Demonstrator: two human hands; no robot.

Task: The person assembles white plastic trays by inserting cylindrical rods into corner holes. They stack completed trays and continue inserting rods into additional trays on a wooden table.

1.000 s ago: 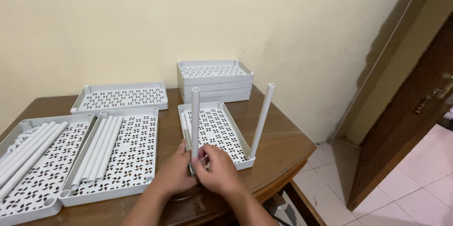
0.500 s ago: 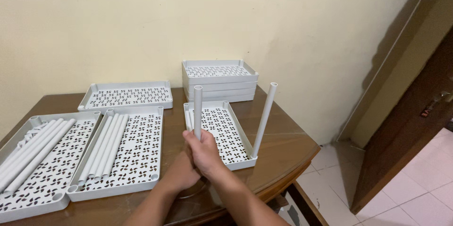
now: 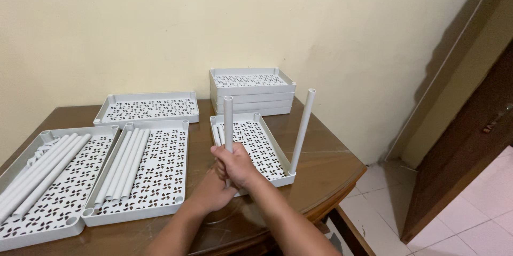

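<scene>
The right hand (image 3: 233, 165) hides the upright tube's (image 3: 228, 122) foot and most of the left hand (image 3: 211, 192); the leftmost tray (image 3: 32, 232) runs off-frame.

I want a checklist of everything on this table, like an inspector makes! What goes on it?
Surface: brown wooden table, glossy, set against a cream wall.
Job's things: white perforated tray with one white tube gripped upright at its near left corner; second tube stands leaning in the near right corner.
Clutter: stack of trays at the back; single tray at back left; two trays at left, each holding loose tubes lying flat.
Grippers: right hand wrapped around the tube; left hand below it at the tray's corner, mostly hidden.
Cables: nothing seen.
Surroundings: dark wooden door at right, pale tiled floor.
</scene>
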